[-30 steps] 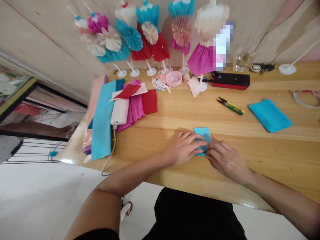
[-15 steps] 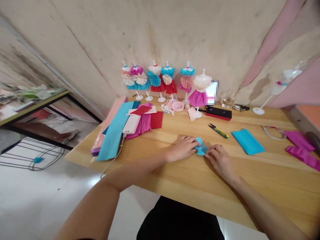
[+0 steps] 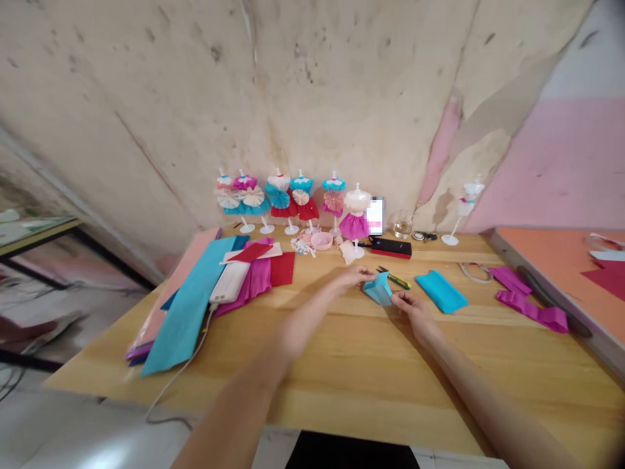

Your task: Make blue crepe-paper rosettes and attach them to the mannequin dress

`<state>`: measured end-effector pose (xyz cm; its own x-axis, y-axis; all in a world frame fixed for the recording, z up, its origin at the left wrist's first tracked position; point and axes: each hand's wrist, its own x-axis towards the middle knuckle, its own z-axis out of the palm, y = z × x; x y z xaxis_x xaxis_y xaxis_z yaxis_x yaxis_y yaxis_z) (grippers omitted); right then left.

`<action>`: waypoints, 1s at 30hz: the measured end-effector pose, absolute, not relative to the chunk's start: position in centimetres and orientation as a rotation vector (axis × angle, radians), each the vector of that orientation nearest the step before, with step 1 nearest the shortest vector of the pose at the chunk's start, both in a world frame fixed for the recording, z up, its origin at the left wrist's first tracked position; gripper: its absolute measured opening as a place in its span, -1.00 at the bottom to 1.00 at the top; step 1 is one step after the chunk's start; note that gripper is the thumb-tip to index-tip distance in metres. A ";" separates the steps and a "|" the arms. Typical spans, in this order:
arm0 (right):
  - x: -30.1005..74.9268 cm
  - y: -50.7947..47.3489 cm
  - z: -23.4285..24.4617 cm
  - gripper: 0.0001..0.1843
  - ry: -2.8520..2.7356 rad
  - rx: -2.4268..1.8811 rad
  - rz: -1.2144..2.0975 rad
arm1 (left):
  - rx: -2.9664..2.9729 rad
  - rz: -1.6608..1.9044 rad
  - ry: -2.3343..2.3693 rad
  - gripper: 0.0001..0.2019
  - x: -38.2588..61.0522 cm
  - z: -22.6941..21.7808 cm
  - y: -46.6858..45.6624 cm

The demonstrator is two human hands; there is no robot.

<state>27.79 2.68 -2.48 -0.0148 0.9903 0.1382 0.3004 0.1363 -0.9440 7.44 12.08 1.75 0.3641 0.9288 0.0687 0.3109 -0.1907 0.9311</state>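
Between my hands, above the wooden table, is a small folded piece of blue crepe paper (image 3: 378, 290), partly opened out. My left hand (image 3: 355, 277) pinches its upper left edge. With thumb and fingers, my right hand (image 3: 409, 305) grips its right edge. Just behind the paper lie yellow-green thread snips (image 3: 399, 281), their dark blades partly hidden by it. A folded blue crepe paper packet (image 3: 442, 291) rests to the right of my right hand.
Several small dress forms (image 3: 300, 198) in paper dresses line the wall, with a pink bowl (image 3: 321, 241) before them. Stacked crepe paper (image 3: 195, 306) and a white power bank (image 3: 230, 282) lie left. Magenta strips (image 3: 532, 309), a glass (image 3: 402, 227) and a black-red box (image 3: 391, 247) are rightward.
The blue paper has been lifted and opened out from its flatter fold, with my hands at its edges. The head view has tilted up and shifted right.
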 end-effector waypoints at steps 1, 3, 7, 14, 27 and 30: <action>27.9 3.0 -2.3 -0.52 -1.466 -1.325 0.939 | 1.663 0.906 1.144 -0.64 7.8 2.0 12.2; 28.0 3.7 -1.9 -0.48 -1.440 -1.326 0.925 | 1.567 1.024 1.223 -0.66 8.6 2.4 11.8; 27.6 4.7 -0.5 -0.51 -1.429 -1.306 0.813 | 1.401 1.131 1.284 -0.62 10.3 1.7 8.1; 24.1 2.6 -0.1 -0.84 -1.837 -1.250 0.119 | 0.798 1.205 0.857 -0.60 11.0 -0.6 1.5; 23.7 2.0 -1.2 -0.84 -1.976 -1.070 -0.172 | 0.835 1.272 0.753 -0.72 8.3 -0.6 0.9; 23.7 1.8 -1.2 -0.84 -1.972 -1.061 -0.102 | 0.875 1.256 0.775 -0.72 8.2 -0.5 0.7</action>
